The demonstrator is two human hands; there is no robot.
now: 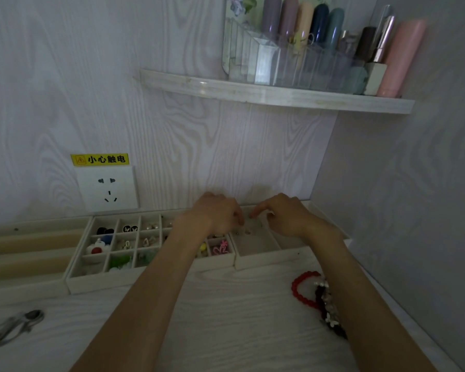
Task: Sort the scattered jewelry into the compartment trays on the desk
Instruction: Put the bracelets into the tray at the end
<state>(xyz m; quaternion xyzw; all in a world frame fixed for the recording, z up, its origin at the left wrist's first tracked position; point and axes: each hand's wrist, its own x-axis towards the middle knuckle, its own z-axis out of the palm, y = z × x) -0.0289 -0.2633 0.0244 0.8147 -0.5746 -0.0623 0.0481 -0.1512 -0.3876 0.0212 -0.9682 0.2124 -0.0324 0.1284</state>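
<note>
A white grid tray (151,275) holds several small earrings and charms in its cells. To its right stands a tray with wider compartments (266,260); a few tiny pieces (243,232) lie in its left compartment. My left hand (216,214) hovers at the back of that compartment with fingers curled down; anything they pinch is hidden. My right hand (282,216) is beside it, index finger stretched toward the left hand, thumb apart. A red bead bracelet (301,288) and a dark bracelet with white butterflies (330,312) lie on the desk by my right forearm.
A third tray with long beige rolls (24,288) sits at the far left. A blurred metal tool (14,326) lies at the desk's left front. A wall socket (108,187) is behind the trays. Overhead, a shelf (279,95) carries a clear organizer with tubes.
</note>
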